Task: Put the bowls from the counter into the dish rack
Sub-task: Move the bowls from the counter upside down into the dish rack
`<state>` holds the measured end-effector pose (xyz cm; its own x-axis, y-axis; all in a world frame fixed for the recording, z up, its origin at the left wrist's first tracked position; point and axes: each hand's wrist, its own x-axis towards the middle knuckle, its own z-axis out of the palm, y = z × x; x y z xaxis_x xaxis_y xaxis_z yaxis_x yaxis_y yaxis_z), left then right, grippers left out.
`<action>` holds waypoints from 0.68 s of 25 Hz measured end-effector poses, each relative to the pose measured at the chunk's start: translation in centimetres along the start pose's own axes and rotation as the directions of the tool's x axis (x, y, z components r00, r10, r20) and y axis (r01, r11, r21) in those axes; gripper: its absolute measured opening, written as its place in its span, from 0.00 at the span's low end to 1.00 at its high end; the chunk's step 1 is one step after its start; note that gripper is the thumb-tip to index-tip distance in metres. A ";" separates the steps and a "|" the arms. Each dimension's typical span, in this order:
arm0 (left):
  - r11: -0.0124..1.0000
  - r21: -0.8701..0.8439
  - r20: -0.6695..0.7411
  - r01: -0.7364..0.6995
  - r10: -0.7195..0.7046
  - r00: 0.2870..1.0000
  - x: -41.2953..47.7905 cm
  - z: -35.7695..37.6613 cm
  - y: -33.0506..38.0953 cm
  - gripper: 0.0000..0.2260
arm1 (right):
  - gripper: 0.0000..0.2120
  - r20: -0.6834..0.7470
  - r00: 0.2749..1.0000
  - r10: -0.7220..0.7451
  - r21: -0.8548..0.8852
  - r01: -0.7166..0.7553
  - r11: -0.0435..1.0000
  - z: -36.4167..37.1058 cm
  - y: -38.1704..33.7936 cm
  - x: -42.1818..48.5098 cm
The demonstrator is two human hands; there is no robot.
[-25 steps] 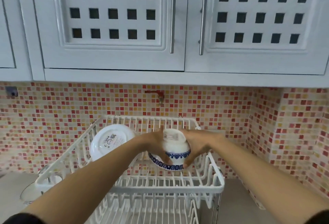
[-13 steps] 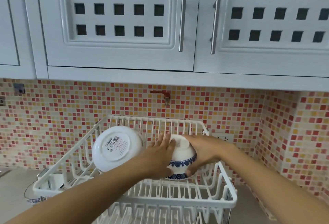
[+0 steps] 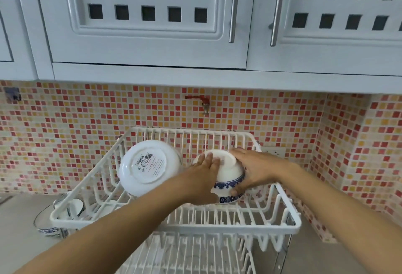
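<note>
Both hands cup the blue-patterned bowl (image 3: pixel 228 175) in the upper tier of the white dish rack (image 3: pixel 285 227): the left hand (image 3: pixel 203 178) presses flat against its 9 o'clock side with fingers (image 3: pixel 208 158) spread over the foot ring, and the right hand (image 3: pixel 252 170) wraps its 3 o'clock side, thumb low near the blue band. Neither is fully closed; together they grip the bowl between them. It sits upside down and tilted, toward the 1 o'clock part of the rack, just beside a larger white bowl (image 3: pixel 145 168) propped on edge at 10 o'clock with its labelled base showing. On the counter (image 3: pixel 19 225) at 8 o'clock, partly behind the rack's corner, another blue-rimmed bowl (image 3: pixel 46 224) waits. Glazed ceramic like this is likely rigid, fairly heavy, slick and chip-prone against wire, so holding it by opposite walls and the foot ring looks safest, easing it between the tines
</note>
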<state>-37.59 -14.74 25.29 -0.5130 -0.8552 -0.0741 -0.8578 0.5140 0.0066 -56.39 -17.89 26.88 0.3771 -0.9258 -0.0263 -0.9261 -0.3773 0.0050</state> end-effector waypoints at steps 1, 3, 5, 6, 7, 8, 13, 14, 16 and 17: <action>1.000 -0.022 -0.022 -0.010 0.009 1.000 -0.4 -0.5 0.0 0.39 | 0.56 0.018 1.000 0.011 0.015 -0.011 1.000 -0.5 -0.3 -0.7; 0.994 -0.099 -0.130 -0.048 0.035 0.991 -1.9 -1.7 -0.5 0.34 | 0.54 0.010 0.999 0.038 0.016 -0.038 0.999 -1.9 -1.2 -2.2; 0.985 -0.154 -0.258 -0.084 0.042 0.965 -4.3 -3.0 -1.6 0.29 | 0.48 -0.080 0.993 0.090 -0.001 -0.090 0.996 -3.5 -2.9 -3.6; 0.980 -0.176 -0.314 -0.092 0.033 0.949 -5.8 -3.6 -2.3 0.27 | 0.45 -0.146 0.982 0.120 0.004 -0.121 0.993 -4.2 -4.3 -4.1; 0.976 -0.193 -0.370 -0.098 0.020 0.929 -7.5 -4.1 -3.3 0.26 | 0.42 -0.221 0.966 0.137 0.022 -0.135 0.991 -4.8 -6.0 -4.5; 0.975 -0.203 -0.420 -0.095 0.001 0.908 -9.3 -4.6 -4.5 0.25 | 0.40 -0.297 0.946 0.131 0.054 -0.121 0.991 -5.4 -8.3 -4.7; 0.981 -0.192 -0.540 0.014 -0.118 0.833 -19.5 -5.2 -13.3 0.24 | 0.31 -0.451 0.892 -0.040 0.073 0.082 0.994 -5.9 -23.8 -3.2; 0.978 -0.203 -0.547 0.049 -0.154 0.823 -21.0 -5.0 -15.2 0.23 | 0.30 -0.451 0.890 -0.066 0.067 0.108 0.992 -5.6 -26.5 -2.7; 0.959 -0.250 -0.537 0.136 -0.254 0.804 -24.9 -3.7 -20.3 0.22 | 0.28 -0.438 0.894 -0.089 0.120 0.156 0.980 -4.2 -32.9 -0.7; 0.949 -0.273 -0.511 0.160 -0.284 0.812 -25.0 -3.3 -21.3 0.22 | 0.27 -0.450 0.890 -0.067 0.161 0.155 0.975 -3.5 -33.6 0.1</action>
<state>-6.60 -4.55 30.26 -0.1896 -0.8740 0.4474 -0.9044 0.3328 0.2669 -25.21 -5.44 30.16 0.4043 -0.8091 0.4264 -0.8466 -0.5075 -0.1602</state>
